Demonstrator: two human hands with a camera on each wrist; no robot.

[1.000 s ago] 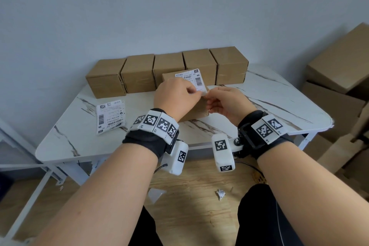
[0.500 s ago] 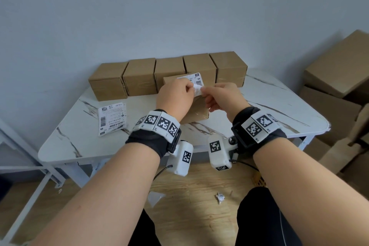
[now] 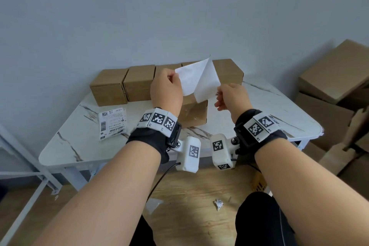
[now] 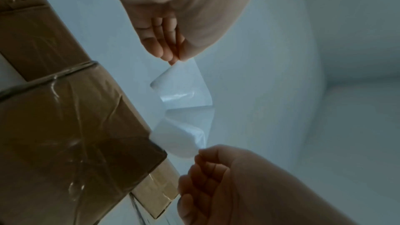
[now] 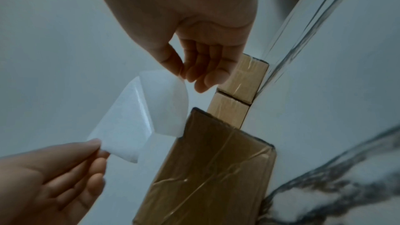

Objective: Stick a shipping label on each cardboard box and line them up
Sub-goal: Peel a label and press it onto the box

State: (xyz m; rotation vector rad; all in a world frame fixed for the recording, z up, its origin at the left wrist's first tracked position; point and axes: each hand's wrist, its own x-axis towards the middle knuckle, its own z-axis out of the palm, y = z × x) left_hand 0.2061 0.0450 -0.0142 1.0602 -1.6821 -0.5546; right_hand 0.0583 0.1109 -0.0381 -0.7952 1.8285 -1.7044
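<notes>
A plain grey-blue wall [image 3: 179, 6] stands behind a white marble-veined table [image 3: 269, 114]. Below lies a wood floor [image 3: 199, 195]; big cartons [image 3: 329, 78] are piled at right.

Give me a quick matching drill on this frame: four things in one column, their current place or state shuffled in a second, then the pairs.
Things:
1. left hand
2. right hand
3. printed label
4. lone box

States:
A. lies flat on the table, left of the hands
B. pinches the left white sheet
C. stands in front of the box row, under the sheets
D. pinches the right white sheet

Pairs: 1-B, 2-D, 3-A, 4-C
</notes>
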